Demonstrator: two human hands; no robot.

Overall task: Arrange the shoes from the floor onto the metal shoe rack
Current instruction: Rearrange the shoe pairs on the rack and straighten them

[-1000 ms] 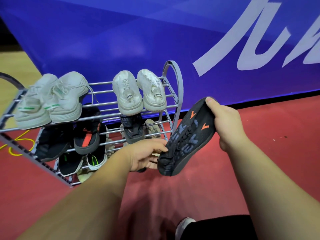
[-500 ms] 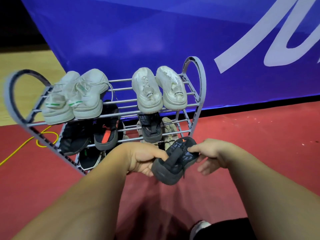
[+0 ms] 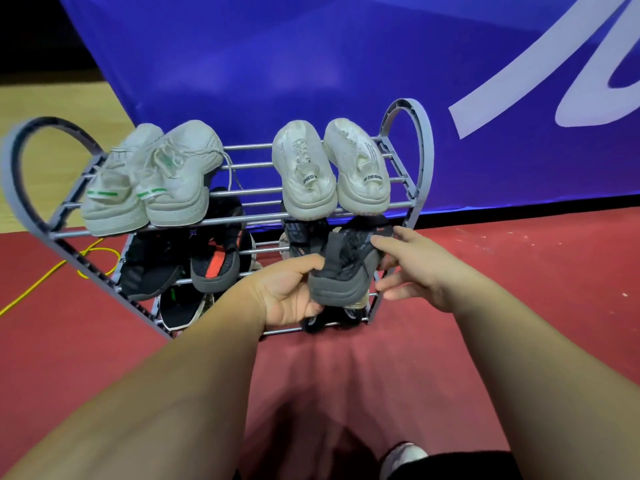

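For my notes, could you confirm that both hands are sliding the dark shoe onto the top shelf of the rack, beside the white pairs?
Not quite: the head view shows the dark shoe going onto the middle shelf, under the right white pair, not the top shelf. Both the left hand and the right hand do have it at the rack.

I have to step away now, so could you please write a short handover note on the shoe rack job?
Left hand: grips the dark grey shoe at its heel.
Right hand: fingers on the shoe's far end, steadying it.
Shoe rack: two white pairs on the top shelf, dark shoes on the lower shelves.
Done: most shoes shelved.
Left: seat this shoe on the middle shelf, right side, beside its apparent mate.
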